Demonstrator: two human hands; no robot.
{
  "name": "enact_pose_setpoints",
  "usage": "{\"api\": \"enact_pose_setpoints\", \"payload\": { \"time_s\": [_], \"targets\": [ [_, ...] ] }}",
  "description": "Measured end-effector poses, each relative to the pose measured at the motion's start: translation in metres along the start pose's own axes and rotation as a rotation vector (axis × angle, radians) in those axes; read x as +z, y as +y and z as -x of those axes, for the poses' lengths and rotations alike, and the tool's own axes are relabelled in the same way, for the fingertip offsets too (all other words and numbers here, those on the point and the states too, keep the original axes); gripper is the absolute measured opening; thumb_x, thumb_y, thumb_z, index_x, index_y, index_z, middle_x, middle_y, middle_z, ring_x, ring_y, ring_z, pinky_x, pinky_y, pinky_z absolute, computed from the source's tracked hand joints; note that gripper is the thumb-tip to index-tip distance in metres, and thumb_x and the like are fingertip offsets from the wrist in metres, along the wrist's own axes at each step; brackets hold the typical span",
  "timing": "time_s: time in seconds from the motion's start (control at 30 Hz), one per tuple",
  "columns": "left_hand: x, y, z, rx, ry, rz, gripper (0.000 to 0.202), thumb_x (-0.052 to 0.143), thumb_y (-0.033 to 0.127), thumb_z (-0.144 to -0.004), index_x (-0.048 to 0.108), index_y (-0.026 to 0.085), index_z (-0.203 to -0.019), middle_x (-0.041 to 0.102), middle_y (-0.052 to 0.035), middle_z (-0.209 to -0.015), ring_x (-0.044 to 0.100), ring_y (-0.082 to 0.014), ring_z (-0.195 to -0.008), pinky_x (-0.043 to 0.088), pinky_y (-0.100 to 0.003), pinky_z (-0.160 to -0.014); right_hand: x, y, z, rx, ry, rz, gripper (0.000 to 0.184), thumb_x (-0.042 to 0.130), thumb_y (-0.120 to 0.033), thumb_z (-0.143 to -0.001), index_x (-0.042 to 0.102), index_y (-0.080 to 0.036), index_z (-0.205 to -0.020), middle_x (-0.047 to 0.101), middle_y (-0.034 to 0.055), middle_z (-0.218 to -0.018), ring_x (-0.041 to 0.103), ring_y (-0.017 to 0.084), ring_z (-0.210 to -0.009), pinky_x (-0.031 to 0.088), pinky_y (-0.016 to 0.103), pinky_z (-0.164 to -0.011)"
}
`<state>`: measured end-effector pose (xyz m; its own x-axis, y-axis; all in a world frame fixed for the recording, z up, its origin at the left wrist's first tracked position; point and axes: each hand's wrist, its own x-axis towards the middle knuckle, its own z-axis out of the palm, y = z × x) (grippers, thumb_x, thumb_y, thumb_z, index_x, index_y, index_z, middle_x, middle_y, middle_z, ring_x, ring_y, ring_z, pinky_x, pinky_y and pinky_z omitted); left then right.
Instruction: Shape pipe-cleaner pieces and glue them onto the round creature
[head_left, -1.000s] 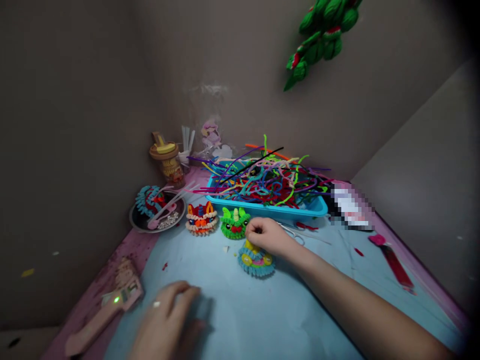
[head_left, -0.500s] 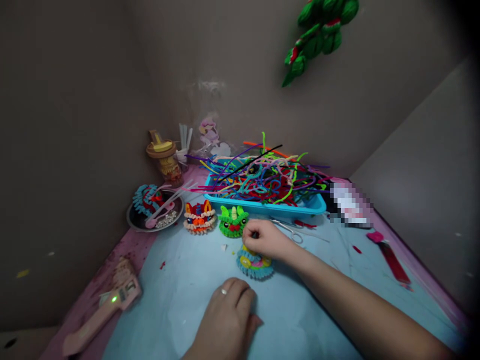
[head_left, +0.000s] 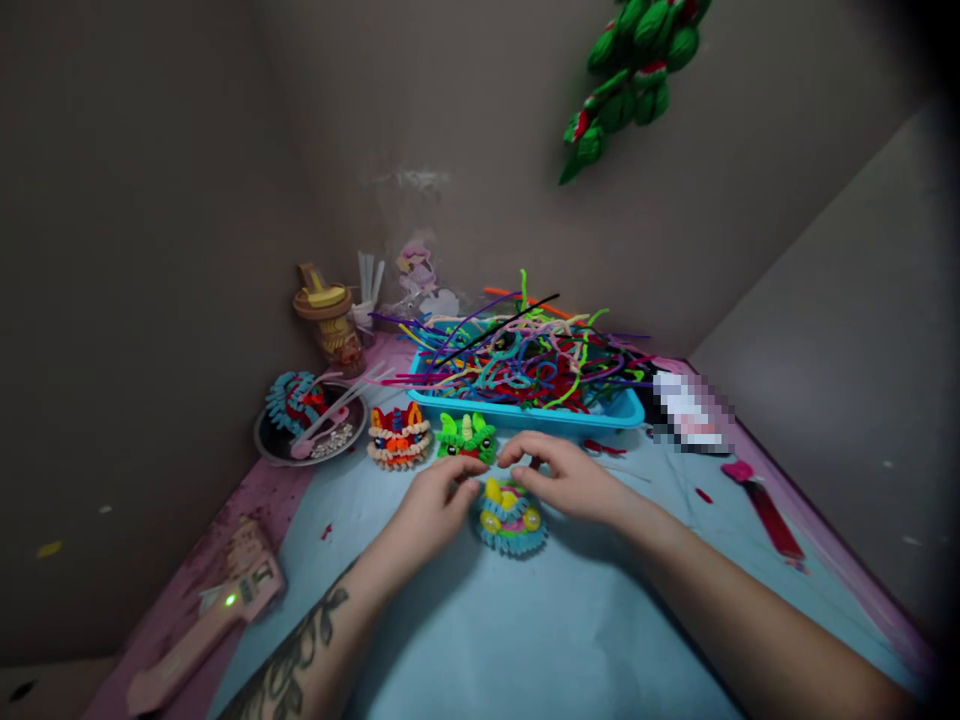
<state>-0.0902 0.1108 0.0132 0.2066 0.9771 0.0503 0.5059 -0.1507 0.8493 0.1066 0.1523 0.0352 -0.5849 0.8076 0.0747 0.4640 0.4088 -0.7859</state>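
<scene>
A small pipe-cleaner lion head point(head_left: 514, 538) in blue, yellow and pink rests on the blue sheet, facing me. My left hand point(head_left: 439, 490) hovers at its upper left, fingers bent with thumb and index apart; nothing shows in it. Over its upper right is my right hand point(head_left: 566, 478), also curved, with a gap between thumb and index. Whether the fingertips touch the figure, I cannot tell. Just behind the hands stands a green lion head point(head_left: 466, 435), its lower part covered by my left fingers. An orange and cream lion head point(head_left: 399, 437) sits left of it.
A blue tray point(head_left: 525, 412) heaped with pipe cleaners stands at the back. At left are a metal bowl point(head_left: 262, 440) with a blue figure and beads, a drink cup point(head_left: 330, 320) and a pink glue gun point(head_left: 225, 610). A red tool point(head_left: 772, 515) lies at right.
My left hand has moved up and forward from the near sheet to the blue lion head. My right hand has shifted slightly right off its top, and its fingers have parted.
</scene>
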Motion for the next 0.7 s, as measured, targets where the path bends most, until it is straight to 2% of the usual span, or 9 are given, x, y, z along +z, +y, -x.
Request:
{"api": "enact_pose_setpoints", "payload": {
  "time_s": [0.1, 0.23, 0.4, 0.7],
  "targets": [
    [0.005, -0.001, -0.013, -0.012, -0.094, 0.156, 0.022, 0.051, 0.020, -0.079, 0.064, 0.015, -0.096, 0.069, -0.0075, -0.094, 0.062, -0.0187, -0.085, 0.047, -0.028, -0.076, 0.010, 0.000, 0.019, -0.128, 0.087, 0.033, 0.019, 0.053, -0.013, -0.076, 0.057, -0.019, -0.093, 0.061, 0.0060, -0.096, 0.055, 0.020, -0.095, 0.043, 0.034, -0.085],
    [0.010, -0.004, -0.016, -0.028, -0.144, 0.285, 0.019, 0.053, 0.022, -0.079, 0.064, 0.014, -0.092, 0.068, -0.0072, -0.087, 0.062, -0.0179, -0.080, 0.047, -0.027, -0.072, 0.028, 0.005, 0.038, -0.142, 0.106, 0.104, 0.035, 0.062, -0.011, -0.071, 0.050, -0.019, -0.103, 0.053, 0.0093, -0.112, 0.047, 0.023, -0.110, 0.038, 0.039, -0.094],
    [0.015, -0.007, -0.013, -0.018, -0.159, 0.301, 0.017, 0.054, 0.021, -0.078, 0.065, 0.013, -0.089, 0.067, -0.0052, -0.082, 0.060, -0.0169, -0.078, 0.046, -0.025, -0.071, 0.038, 0.008, 0.040, -0.140, 0.094, 0.097, 0.031, 0.059, -0.009, -0.073, 0.049, -0.020, -0.100, 0.053, 0.0084, -0.111, 0.047, 0.022, -0.109, 0.038, 0.038, -0.094],
    [0.014, -0.007, -0.014, -0.015, -0.102, 0.214, 0.016, 0.052, 0.017, -0.077, 0.068, 0.015, -0.080, 0.069, -0.0036, -0.079, 0.062, -0.0160, -0.076, 0.045, -0.024, -0.071, 0.040, 0.011, 0.037, -0.117, 0.099, 0.092, 0.023, 0.057, -0.008, -0.074, 0.053, -0.019, -0.094, 0.056, 0.0069, -0.102, 0.050, 0.020, -0.101, 0.041, 0.036, -0.089]
  ]
}}
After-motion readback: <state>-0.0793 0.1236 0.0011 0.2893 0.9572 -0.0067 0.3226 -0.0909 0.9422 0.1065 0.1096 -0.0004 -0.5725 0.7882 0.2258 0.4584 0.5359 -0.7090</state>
